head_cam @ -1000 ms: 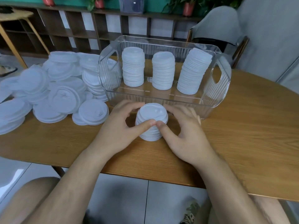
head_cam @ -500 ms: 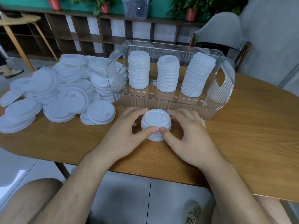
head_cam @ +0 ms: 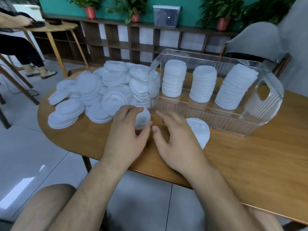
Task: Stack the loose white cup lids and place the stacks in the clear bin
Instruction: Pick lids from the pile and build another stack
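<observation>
two bare arms are seen reaching over the near edge of the wooden bench [head_cam: 241, 164]. the left hand [head_cam: 129, 132] is curled, and a small white lid [head_cam: 143, 120] is pinched between its thumb and fingers, just above the bench. the right hand [head_cam: 176, 139] is open, with its fingers spread and nothing held. it lies partly over a short stack of lids [head_cam: 200, 130] that sits on the bench, right in front of the clear bin [head_cam: 233, 120] (whether the hand touches the stack cannot be told). the two thumbs are close together but apart.

a little further back, on the left side of the bench, a big messy heap of loose white lids [head_cam: 93, 95] is spread out. some are laid flat, some are tipped, and some are piled in low leaning stacks. the heap reaches up to the left wall of the bin.

inside the bin, three tall stacks are stood in a row. the left stack [head_cam: 174, 79] and the middle stack [head_cam: 204, 84] are upright. the right stack [head_cam: 235, 87] is leaned to the right, near the handle hole.

behind the bench, a grey chair [head_cam: 256, 39] is seen, then a low wooden shelf [head_cam: 133, 40] with potted plants [head_cam: 90, 7] on top, against a green wall. far left, another person's legs are seen by a small round table [head_cam: 55, 28].
</observation>
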Demonstrator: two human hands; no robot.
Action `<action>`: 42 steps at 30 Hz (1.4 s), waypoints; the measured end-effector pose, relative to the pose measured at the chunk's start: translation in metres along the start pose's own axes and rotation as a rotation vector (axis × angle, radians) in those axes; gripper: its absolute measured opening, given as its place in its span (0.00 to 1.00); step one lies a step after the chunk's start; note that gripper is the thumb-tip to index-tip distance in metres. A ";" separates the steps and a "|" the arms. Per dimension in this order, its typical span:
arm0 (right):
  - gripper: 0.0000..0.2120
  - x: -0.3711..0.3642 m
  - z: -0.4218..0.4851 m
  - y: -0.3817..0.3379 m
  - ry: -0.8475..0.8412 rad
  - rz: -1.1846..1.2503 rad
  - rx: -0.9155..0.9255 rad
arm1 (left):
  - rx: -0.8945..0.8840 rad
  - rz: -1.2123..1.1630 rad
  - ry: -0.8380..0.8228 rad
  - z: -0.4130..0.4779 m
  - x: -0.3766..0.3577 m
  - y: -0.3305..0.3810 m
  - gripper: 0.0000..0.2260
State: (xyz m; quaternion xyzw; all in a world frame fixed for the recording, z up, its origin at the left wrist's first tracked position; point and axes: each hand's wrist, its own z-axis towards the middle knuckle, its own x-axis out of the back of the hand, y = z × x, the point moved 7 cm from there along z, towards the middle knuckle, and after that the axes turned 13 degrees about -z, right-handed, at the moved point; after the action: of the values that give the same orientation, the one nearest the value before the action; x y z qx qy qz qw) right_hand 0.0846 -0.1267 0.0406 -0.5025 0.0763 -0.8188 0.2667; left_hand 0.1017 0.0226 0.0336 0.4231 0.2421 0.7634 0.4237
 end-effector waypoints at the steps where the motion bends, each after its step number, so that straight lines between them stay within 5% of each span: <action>1: 0.20 -0.007 0.002 -0.004 -0.014 -0.005 -0.003 | 0.021 0.036 0.022 0.000 0.007 -0.005 0.19; 13: 0.26 -0.070 0.023 -0.001 -0.226 -0.065 -0.146 | 0.154 0.154 0.006 -0.002 0.011 -0.037 0.19; 27: 0.25 -0.032 0.016 -0.007 -0.039 0.045 -0.140 | 0.173 -0.050 0.038 -0.004 0.019 -0.022 0.20; 42: 0.25 0.055 -0.014 0.033 0.130 0.015 -0.148 | 0.050 -0.247 -0.168 0.003 -0.024 0.034 0.18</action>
State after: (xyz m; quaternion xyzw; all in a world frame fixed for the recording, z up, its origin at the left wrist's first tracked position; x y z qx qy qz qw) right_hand 0.0652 -0.1850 0.0632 -0.4663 0.1575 -0.8397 0.2292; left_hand 0.0965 -0.0158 0.0490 0.4629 0.2749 0.6611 0.5226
